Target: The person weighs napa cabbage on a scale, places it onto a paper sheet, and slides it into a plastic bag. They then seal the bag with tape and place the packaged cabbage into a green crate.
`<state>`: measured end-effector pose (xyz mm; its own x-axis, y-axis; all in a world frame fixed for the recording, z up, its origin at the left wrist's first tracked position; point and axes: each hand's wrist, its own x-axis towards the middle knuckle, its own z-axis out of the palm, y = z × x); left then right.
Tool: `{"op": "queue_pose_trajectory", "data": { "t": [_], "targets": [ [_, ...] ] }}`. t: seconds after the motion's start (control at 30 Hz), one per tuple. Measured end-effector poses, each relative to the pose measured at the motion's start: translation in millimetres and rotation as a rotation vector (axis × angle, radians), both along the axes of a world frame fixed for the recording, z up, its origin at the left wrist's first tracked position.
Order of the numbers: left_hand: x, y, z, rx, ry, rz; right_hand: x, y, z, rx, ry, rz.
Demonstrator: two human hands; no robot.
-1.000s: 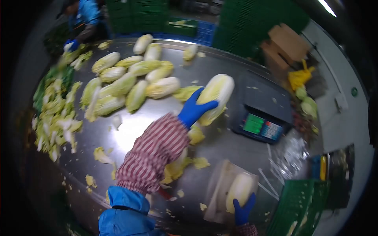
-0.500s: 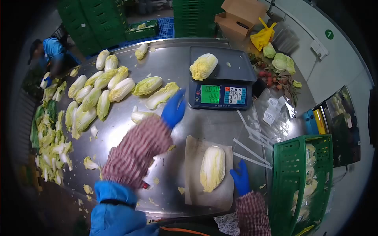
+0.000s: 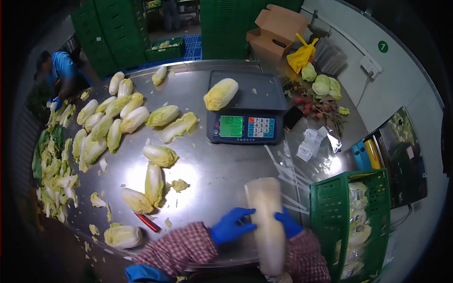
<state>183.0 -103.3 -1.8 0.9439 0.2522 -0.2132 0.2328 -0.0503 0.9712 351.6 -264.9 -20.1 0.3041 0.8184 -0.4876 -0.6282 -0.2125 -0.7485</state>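
A sheet of beige paper [image 3: 268, 221] is rolled into a long bundle at the table's near edge; the Chinese cabbage that lay on it is hidden inside. My left hand [image 3: 233, 225], in a blue glove, presses its fingertips against the bundle's left side. On the opposite side my right hand [image 3: 289, 223], also gloved, grips the paper, its fingers partly hidden behind it. Another Chinese cabbage [image 3: 221, 95] rests on the digital scale [image 3: 245, 127], whose green display is lit. A red-handled knife [image 3: 148, 222] lies left of my left arm.
Several Chinese cabbages [image 3: 134, 119] and trimmed leaves [image 3: 59, 174] cover the table's left side. A green crate [image 3: 325, 226] with wrapped cabbages stands at right. Plastic bags [image 3: 311, 144] and white strips lie beside the scale. A co-worker [image 3: 63, 70] bends at the far left.
My left hand has come back from beside the scale to the paper. The paper, flat before, is now wrapped around the cabbage. The scale's reading has changed from zero.
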Motion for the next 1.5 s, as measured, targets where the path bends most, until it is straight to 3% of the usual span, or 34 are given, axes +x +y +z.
{"op": "queue_pose_trajectory", "data": {
  "t": [0.07,0.1,0.17,0.23,0.27,0.33,0.37,0.4,0.47,0.6,0.67,0.8,0.87,0.9,0.93,1.0,1.07,1.13,1.2,1.23,1.3,1.37,1.4,1.47,1.5],
  "targets": [
    [41.8,15.2,18.1,0.239,-0.2,0.084,23.8,-51.6,47.9,0.03,0.182,0.08],
    [78.8,25.3,-12.5,0.674,-0.439,0.078,31.1,-75.5,56.5,-0.017,0.127,0.087],
    [146.5,29.2,-48.6,0.759,-0.324,-0.147,38.8,-123.3,56.4,-0.145,-0.046,0.132],
    [200.1,22.6,-131.7,0.975,-0.532,-0.35,22.0,-167.5,42.2,-0.247,-0.163,0.149],
    [216.2,22.5,-135.1,0.958,-0.546,-0.356,0.4,-187.4,32.3,-0.296,-0.14,0.012],
    [224.1,30.1,-142.6,0.896,-0.234,-0.625,-44.4,-210.6,29.3,-0.406,-0.062,-0.228],
    [214.4,29.5,-145.4,0.874,-0.212,-0.5,-56.3,-195.6,49.7,-0.431,-0.09,-0.312],
    [192.1,20.2,-145.7,0.863,-0.19,-0.509,-62.0,-200.9,46.2,-0.439,-0.067,-0.306],
    [137.7,-3.9,-134.7,0.826,-0.329,-0.363,-63.9,-208.1,38.3,-0.495,-0.413,-0.111],
    [65.7,-7.8,-101.1,1.029,0.001,-0.402,-63.6,-173.1,66.2,-0.33,-0.167,-0.08],
    [82.0,-10.8,-76.2,0.961,-0.19,-0.035,-50.8,-159.3,62.3,-0.179,-0.258,0.028],
    [133.7,-47.7,-96.9,0.899,-0.412,-0.148,-22.9,-123.0,74.1,-0.207,-0.336,-0.058],
    [143.2,-48.3,-126.1,1.027,-0.222,-0.361,6.5,-126.8,49.4,-0.208,-0.384,-0.184],
    [149.1,-40.0,-135.4,0.963,-0.138,-0.457,23.0,-134.2,43.7,-0.266,-0.548,-0.18],
    [145.8,-35.8,-146.2,0.91,-0.247,-0.362,33.8,-137.1,48.3,-0.268,-0.564,-0.167],
    [135.8,-33.1,-128.0,0.926,-0.112,-0.295,33.8,-144.3,48.7,-0.24,-0.346,-0.491],
    [118.6,-21.2,-114.0,0.97,-0.002,-0.283,33.1,-149.4,53.6,-0.071,-0.387,-0.467],
    [100.8,-9.8,-99.5,1.022,0.089,-0.279,33.2,-150.5,64.7,-0.046,-0.192,-0.526],
    [74.6,-8.2,-87.5,1.136,0.231,-0.387,30.2,-146.3,71.3,-0.057,-0.202,-0.55],
    [57.8,-6.6,-77.0,1.16,0.128,-0.385,28.7,-145.6,73.7,-0.098,-0.181,-0.443],
    [36.5,-9.2,-118.3,1.07,0.015,-0.28,22.7,-135.4,78.0,-0.141,-0.149,-0.296],
    [18.9,-10.0,-135.0,0.942,-0.127,-0.183,-1.3,-112.2,88.7,-0.153,-0.613,0.286],
    [11.6,-11.1,-133.7,0.941,-0.105,-0.175,-18.3,-94.6,101.7,-0.246,-0.505,0.381],
    [5.8,-11.8,-113.2,0.868,-0.093,-0.185,-38.4,-84.2,80.1,-0.223,-0.801,0.613],
    [3.7,-12.0,-99.8,0.901,-0.226,0.002,-48.6,-80.9,69.7,-0.217,-0.804,0.625]
  ]
}}
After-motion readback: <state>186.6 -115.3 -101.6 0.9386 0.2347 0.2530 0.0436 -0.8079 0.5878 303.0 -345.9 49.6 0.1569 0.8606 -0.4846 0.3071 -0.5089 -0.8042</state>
